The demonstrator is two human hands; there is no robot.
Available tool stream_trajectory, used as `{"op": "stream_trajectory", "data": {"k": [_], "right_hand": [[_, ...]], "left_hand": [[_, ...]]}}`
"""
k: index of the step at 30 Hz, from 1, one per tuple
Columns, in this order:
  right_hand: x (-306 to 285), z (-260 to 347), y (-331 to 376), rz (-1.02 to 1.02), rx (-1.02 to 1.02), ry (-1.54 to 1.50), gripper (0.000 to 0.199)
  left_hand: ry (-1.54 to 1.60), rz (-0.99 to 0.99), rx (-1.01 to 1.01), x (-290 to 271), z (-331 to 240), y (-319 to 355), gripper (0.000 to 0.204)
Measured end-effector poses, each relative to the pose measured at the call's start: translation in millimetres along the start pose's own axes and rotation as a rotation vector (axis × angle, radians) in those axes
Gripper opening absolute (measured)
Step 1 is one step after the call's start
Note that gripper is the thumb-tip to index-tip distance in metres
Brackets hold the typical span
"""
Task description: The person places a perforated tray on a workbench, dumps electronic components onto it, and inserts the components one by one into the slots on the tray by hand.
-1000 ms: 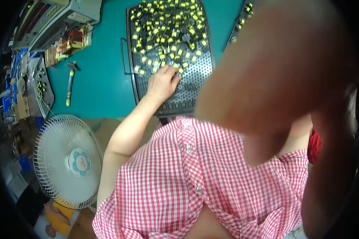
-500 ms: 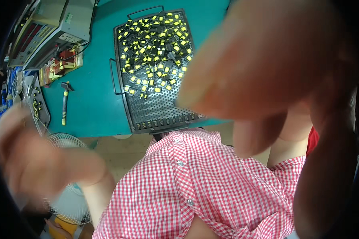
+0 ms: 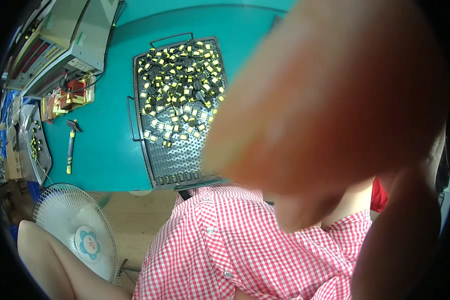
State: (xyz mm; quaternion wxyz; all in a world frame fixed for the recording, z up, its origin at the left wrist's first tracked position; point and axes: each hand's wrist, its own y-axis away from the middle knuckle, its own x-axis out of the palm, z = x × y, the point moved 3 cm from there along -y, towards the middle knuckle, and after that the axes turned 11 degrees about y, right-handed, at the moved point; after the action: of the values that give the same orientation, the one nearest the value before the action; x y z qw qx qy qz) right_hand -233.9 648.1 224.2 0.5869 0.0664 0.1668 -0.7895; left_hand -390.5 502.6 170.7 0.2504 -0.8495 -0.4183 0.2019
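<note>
Basically, your right hand [image 3: 325, 110] is nearest, raised close to the camera and badly blurred; can't tell how far it's open or whether it has hold of anything. It hides the tray's right side. Your left arm [image 3: 47, 257] is bent at lower left, but its hand is out of frame, so no call on its grip. Below sits your checked shirt [image 3: 190, 250], with a white fan [image 3: 77, 222] to its left.

Just past the shirt, you've got the metal tray [image 3: 177, 159] on the green table [image 3: 105, 155]. Progress, judging by layout: a row of small parts [image 3: 181, 177] is lined up along the near edge, so that much looks done; how far it runs right is hidden. Beyond it perforated metal shows, then a scatter thickening into a big loose pile [image 3: 182, 80] of black-and-yellow parts, apparently most of the lot and not sorted.

Left of the tray, well apart, lies a hammer [image 3: 71, 147]; farther left, a smaller tray [image 3: 44, 152] with similar parts. Farther back stand reddish blocks [image 3: 74, 97] and a grey machine [image 3: 60, 55].
</note>
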Motion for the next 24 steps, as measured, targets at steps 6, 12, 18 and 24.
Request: {"op": "stream_trajectory", "data": {"k": [6, 12, 18, 24], "right_hand": [[20, -7, -10, 0.062, -0.036, -0.026, 0.03], [55, -138, 3, -0.119, 0.28, 0.527, 0.023], [125, -230, 33, -0.079, 0.343, 0.952, 0.022], [154, -229, 45, -0.211, 0.214, 0.993, 0.021]], "left_hand": [[-0.006, 0.001, -0.018, -11, 14, 8, 0.017], [-0.073, 0.067, -0.054, -40, 10, 10, 0.022], [-0.141, 0.11, -0.122, -53, 2, 32, 0.027], [-0.285, 0.564, 0.021, -4, 84, 95, 0.019]]}}
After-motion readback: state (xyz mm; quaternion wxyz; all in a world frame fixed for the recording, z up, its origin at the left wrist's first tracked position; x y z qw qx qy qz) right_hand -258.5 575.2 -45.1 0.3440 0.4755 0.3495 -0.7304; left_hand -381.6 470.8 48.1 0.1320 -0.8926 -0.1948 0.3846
